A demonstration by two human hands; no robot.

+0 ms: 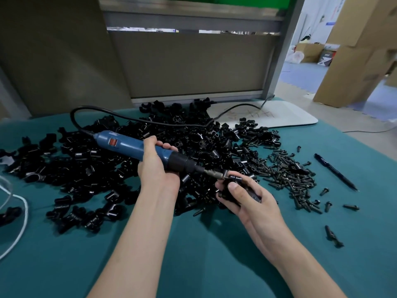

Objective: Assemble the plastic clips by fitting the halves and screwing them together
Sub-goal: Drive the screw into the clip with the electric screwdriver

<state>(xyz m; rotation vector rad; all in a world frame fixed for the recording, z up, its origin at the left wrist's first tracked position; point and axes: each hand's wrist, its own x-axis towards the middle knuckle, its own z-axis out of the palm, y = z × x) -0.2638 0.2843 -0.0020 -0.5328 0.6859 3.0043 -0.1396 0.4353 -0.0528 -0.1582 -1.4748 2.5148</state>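
Driving a screw into a paired clip. The left hand (156, 166) wraps its fingers and thumb round the barrel of the blue electric screwdriver (126, 146), which slopes down to the right. Its bit (211, 173) meets the top of the black plastic clip (235, 178). The right hand (247, 196) grips that clip just above the worktop (193, 244), near its middle, with the thumb pressed on the near face and the fingers curled behind. Whether the screw head is fully seated on the bit is too small to tell.

To do this step well, the bit probably needs to sit in line with the screw's axis before the trigger is pressed. At the slant shown, it could skip off the head or cross-thread the plastic. The right hand should clamp the two halves flush so that no gap opens as the screw bites, and the thumb should stay clear of the tip. Light, steady pressure along the tool is likely enough, and driving should stop once the head seats, to avoid stripping the plastic.

The heap of loose clip halves (171, 136) spreads from the left edge to the far edge. The black screws (287, 171) lie towards the right edge, with a marker pen (335, 172) beyond them. The tool's power cable (150, 122) loops over the heap towards a white board (268, 115) at the far right corner.
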